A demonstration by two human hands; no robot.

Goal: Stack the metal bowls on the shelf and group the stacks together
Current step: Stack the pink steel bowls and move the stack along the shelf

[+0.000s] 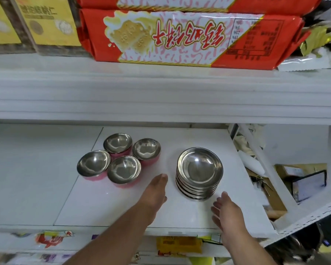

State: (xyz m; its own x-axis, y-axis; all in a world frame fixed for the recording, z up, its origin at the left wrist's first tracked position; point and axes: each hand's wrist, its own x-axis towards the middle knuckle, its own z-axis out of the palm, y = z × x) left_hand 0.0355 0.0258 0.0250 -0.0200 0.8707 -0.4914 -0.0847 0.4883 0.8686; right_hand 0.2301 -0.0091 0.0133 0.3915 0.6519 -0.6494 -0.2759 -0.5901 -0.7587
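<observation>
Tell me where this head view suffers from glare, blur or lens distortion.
Head view: glare spots sit inside the stacked metal dishes and the four pink-sided bowls; the white shelf is bright and nearly shadowless; the bottom edge and corners are smeared, and the shelf's front edge bows from the wide-angle lens; the red biscuit pack is sharp enough to show print; both hands look soft but readable.

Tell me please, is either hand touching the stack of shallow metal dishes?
No, the left hand and right hand flank the stack without contact.
</observation>
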